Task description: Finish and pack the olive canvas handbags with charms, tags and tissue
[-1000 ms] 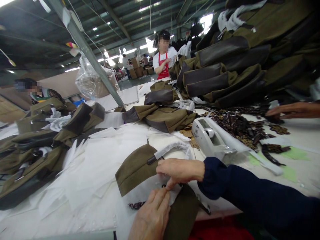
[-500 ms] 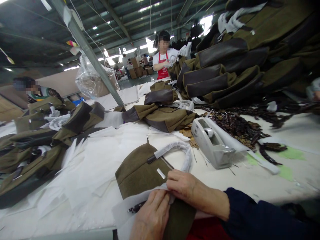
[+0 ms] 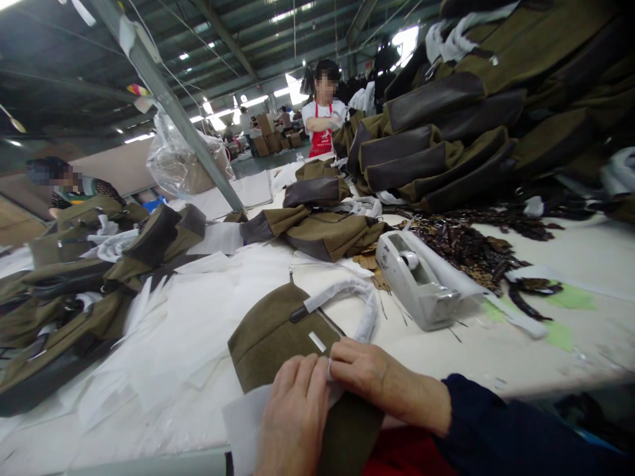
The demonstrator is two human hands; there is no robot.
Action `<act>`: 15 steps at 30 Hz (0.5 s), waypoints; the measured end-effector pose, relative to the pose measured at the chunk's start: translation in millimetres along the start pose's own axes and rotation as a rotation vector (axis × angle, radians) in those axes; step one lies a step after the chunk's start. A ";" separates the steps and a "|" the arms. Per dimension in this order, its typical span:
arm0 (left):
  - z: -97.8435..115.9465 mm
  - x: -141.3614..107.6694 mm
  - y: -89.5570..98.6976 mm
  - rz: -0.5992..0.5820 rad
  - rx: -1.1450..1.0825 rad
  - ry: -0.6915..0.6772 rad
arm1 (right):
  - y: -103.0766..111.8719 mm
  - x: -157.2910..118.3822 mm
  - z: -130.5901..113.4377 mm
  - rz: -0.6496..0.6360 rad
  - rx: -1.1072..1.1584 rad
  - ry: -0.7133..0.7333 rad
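An olive-green handbag [image 3: 268, 324] lies in front of me, with a small white label strip [image 3: 317, 342] on its side. One handle [image 3: 367, 311] arches to the right, covered in white wrapping. Over the near part of the bag lies a thin white wrapping sheet [image 3: 243, 420]. My left hand [image 3: 297, 403] is on this sheet, fingers close together and curled over its rolled edge. Against its fingertips, my right hand [image 3: 370, 373] pinches the end of the rolled sheet. Whatever lies inside the roll is hidden by my fingers.
A grey tape dispenser [image 3: 417, 281] stands right of the bag, near a heap of dark brown straps [image 3: 461, 248]. White sheets [image 3: 198, 317] spread to the left. Olive bags pile up at left [image 3: 74, 317] and right [image 3: 421, 145]. Two people work across the table.
My left hand has slid forward and up over the sheet, covering the dark strap end that showed before. My right hand keeps its pinch in nearly the same place.
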State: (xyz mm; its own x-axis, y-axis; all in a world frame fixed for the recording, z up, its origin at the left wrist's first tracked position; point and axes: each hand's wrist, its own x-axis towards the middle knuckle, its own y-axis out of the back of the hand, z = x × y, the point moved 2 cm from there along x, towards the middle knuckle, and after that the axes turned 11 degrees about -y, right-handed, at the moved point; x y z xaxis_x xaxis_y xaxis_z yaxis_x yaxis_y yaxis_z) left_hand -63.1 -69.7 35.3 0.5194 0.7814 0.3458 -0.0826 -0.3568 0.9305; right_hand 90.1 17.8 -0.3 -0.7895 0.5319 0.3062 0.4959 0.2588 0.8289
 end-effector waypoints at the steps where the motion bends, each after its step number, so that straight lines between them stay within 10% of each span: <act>1: 0.1 2.8 -2.5 -0.045 -0.033 0.033 | 0.6 0.5 -0.7 0.000 -0.010 -0.003; 11: 3.7 -2.6 -18.6 -0.014 -0.157 0.062 | 7.5 -44.3 -27.8 0.424 0.029 -0.197; 15: 3.5 -2.9 -18.2 0.004 -0.145 0.063 | -11.4 -59.4 -36.9 0.413 -0.104 -0.118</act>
State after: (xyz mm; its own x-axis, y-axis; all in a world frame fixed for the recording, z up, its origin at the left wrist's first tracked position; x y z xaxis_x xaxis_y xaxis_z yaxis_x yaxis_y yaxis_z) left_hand -60.1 -67.3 16.9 0.4652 0.8123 0.3518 -0.2089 -0.2855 0.9353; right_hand 118.0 -46.5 -10.6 -0.4826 0.6639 0.5713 0.7174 -0.0746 0.6926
